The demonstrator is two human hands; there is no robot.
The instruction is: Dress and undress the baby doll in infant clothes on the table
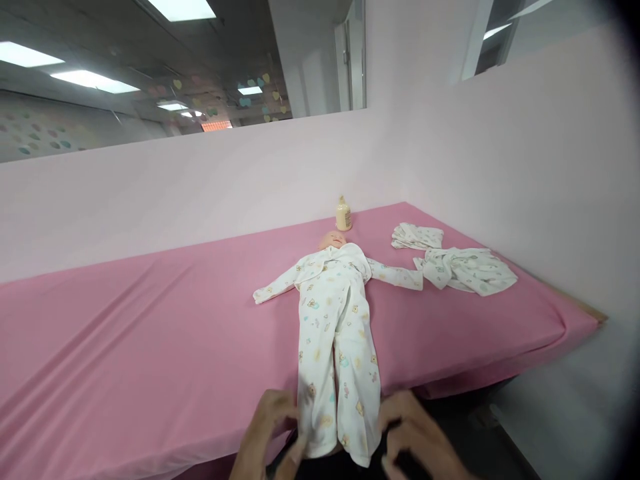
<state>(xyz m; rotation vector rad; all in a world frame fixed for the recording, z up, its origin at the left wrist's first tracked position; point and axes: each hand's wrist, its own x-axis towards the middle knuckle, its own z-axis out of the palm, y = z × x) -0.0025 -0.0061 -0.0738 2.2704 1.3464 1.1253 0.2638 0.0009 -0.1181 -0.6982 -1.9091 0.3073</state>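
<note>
Doll in white printed sleepsuit (336, 313) lies centre frame on pink sheet (150, 333), long axis running from head at upper centre to trouser cuffs at bottom edge, w/ left hand (270, 427) & right hand (415, 433) apart, each pinching a cuff, about equally near.

I can read no text, label or number anywhere; the bottle (343, 215) shows no legible marking.
</note>
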